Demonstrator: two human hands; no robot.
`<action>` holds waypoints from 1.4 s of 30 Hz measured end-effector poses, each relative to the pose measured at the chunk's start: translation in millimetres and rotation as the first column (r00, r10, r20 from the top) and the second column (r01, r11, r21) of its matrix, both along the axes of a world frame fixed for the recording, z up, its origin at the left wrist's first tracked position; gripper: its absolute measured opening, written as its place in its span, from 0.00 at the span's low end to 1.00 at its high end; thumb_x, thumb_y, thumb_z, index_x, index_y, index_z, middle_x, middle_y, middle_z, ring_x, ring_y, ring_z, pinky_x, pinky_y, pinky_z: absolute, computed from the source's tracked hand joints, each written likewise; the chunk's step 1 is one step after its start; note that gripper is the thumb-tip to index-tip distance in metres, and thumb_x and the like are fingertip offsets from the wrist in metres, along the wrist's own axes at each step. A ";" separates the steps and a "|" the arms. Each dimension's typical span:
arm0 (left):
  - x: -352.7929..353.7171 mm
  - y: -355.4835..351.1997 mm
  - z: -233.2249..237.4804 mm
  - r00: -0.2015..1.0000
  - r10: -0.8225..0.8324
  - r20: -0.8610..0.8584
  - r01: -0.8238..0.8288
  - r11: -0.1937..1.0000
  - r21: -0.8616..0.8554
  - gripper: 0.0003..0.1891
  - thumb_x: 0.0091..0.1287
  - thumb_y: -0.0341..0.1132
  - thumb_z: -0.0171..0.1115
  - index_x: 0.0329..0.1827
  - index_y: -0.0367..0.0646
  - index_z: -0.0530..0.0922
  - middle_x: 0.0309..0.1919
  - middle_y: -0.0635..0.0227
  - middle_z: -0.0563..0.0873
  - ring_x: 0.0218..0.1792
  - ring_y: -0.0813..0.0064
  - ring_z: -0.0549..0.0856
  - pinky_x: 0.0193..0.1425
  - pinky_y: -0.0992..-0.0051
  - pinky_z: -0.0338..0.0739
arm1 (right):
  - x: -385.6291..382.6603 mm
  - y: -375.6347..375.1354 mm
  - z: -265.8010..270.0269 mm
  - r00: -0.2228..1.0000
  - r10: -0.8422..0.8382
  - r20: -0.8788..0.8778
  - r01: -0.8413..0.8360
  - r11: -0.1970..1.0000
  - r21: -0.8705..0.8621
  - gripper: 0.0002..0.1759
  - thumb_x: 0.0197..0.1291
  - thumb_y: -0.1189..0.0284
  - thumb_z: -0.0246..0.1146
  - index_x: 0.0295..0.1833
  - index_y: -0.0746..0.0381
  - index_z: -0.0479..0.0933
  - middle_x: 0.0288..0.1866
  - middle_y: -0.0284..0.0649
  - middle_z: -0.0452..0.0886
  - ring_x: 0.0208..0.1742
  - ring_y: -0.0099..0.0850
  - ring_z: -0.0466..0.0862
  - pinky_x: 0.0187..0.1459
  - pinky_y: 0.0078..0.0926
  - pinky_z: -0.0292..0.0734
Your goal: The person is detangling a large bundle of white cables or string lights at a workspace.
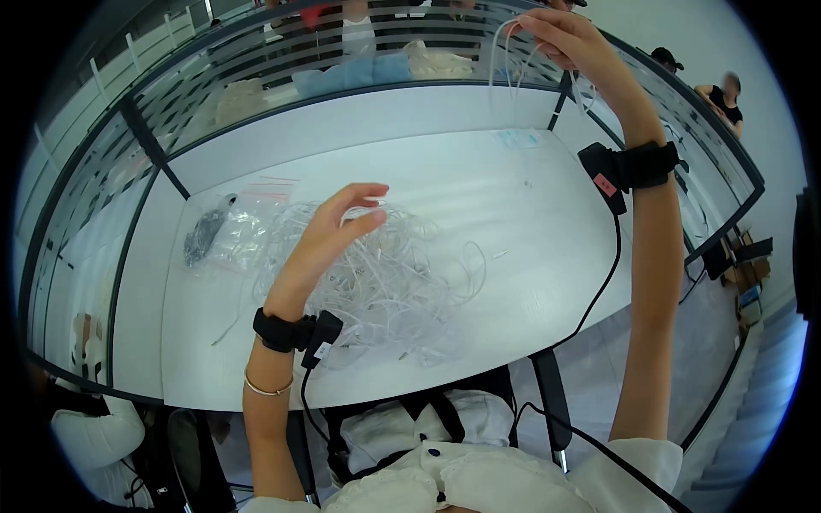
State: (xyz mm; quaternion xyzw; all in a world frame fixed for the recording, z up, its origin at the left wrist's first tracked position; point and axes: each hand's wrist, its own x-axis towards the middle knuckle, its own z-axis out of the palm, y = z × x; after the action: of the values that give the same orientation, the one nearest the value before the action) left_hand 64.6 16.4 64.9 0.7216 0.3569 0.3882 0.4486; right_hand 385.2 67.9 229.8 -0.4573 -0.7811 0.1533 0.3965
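Observation:
A tangled heap of thin clear-white cables (385, 274) lies on the white table. Over its upper left part is my left hand (333, 222), thumb and fingers apart, with nothing between them. My right hand (556, 38) is raised high at the upper right, above the table's far edge. Its fingers are closed on a looped white cable (493, 60), whose strands hang down on both sides of the hand. Both wrists wear black straps with small boxes.
Clear plastic bags (244, 227), one with dark contents, lie at the table's left. A small bluish packet (520, 138) is near the back right. Framed glass partitions (342, 91) surround the table. Beyond the right partition are people (725, 103). Black wires run from my wrists.

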 end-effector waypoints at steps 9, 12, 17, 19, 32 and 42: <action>18.6 36.9 79.7 0.986 0.078 0.145 -0.119 0.946 0.301 0.25 0.67 0.48 0.60 0.60 0.41 0.75 0.57 0.64 0.80 0.60 0.74 0.76 0.64 0.72 0.66 | -56.8 -16.6 19.7 0.941 0.245 -0.234 -0.248 0.969 0.017 0.16 0.72 0.65 0.55 0.51 0.65 0.81 0.22 0.19 0.64 0.22 0.11 0.59 0.23 0.12 0.51; 38.3 38.0 107.1 0.980 0.063 0.187 -0.133 0.914 0.384 0.25 0.66 0.49 0.62 0.58 0.41 0.77 0.54 0.65 0.82 0.59 0.74 0.77 0.65 0.73 0.64 | -73.8 -20.5 20.0 0.909 0.270 -0.318 -0.290 0.957 -0.015 0.16 0.72 0.65 0.55 0.51 0.65 0.80 0.25 0.20 0.68 0.24 0.10 0.61 0.25 0.11 0.52; 30.9 35.9 120.4 0.937 -0.028 0.348 -0.091 0.943 0.320 0.11 0.72 0.40 0.57 0.41 0.42 0.81 0.18 0.84 0.67 0.19 0.91 0.62 0.25 0.86 0.54 | -78.0 -20.0 12.1 0.860 0.451 -0.240 -0.460 0.888 0.018 0.18 0.68 0.65 0.60 0.56 0.65 0.76 0.35 0.27 0.79 0.33 0.11 0.72 0.33 0.07 0.63; 13.0 23.6 123.4 0.933 -0.108 0.342 0.001 0.954 0.298 0.11 0.72 0.40 0.56 0.41 0.42 0.81 0.18 0.84 0.66 0.19 0.91 0.61 0.24 0.86 0.53 | -81.3 -22.0 9.4 0.839 0.498 -0.217 -0.500 0.864 0.052 0.21 0.65 0.69 0.63 0.61 0.65 0.72 0.43 0.32 0.82 0.40 0.14 0.78 0.41 0.09 0.71; -50.3 7.0 133.2 0.748 -0.136 0.649 -0.165 0.910 0.381 0.12 0.76 0.37 0.49 0.51 0.37 0.74 0.23 0.78 0.62 0.20 0.88 0.55 0.23 0.83 0.50 | -64.4 9.3 -29.5 0.945 0.221 0.241 -0.315 0.810 0.495 0.16 0.68 0.61 0.59 0.54 0.59 0.80 0.23 0.24 0.61 0.23 0.13 0.56 0.23 0.16 0.50; -101.9 11.4 173.7 0.635 -0.120 0.763 -0.360 0.828 0.430 0.14 0.74 0.31 0.53 0.56 0.29 0.70 0.23 0.76 0.60 0.24 0.85 0.55 0.27 0.79 0.50 | -34.7 16.0 -40.3 0.962 0.257 0.086 -0.268 0.950 0.157 0.18 0.69 0.55 0.56 0.50 0.56 0.82 0.28 0.24 0.72 0.26 0.14 0.64 0.29 0.17 0.57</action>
State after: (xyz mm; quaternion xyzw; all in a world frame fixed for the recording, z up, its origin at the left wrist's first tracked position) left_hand -37.3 27.8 238.7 0.5584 0.0569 0.7704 0.3025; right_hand 350.5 83.9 189.5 -0.3191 -0.8575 0.1238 0.3841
